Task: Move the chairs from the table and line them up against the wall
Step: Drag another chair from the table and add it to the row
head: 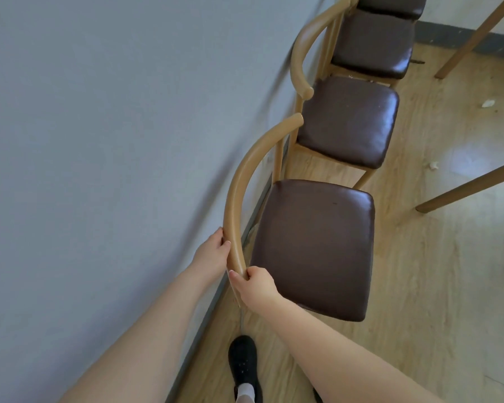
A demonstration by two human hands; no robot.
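Observation:
The nearest chair (312, 245) has a dark brown padded seat and a curved light-wood backrest, and stands with its back to the grey wall (99, 141). My left hand (213, 251) grips the backrest's outer side near its near end. My right hand (253, 283) is closed around the very end of that backrest. Beyond it a second chair (349, 120), a third chair (373, 45) and part of another stand in a row along the same wall.
Two wooden table legs (472, 184) slant in from the right over the light wood floor (437, 286). Small white scraps (488, 103) lie on the floor. My black shoe (243, 365) is beside the dark baseboard.

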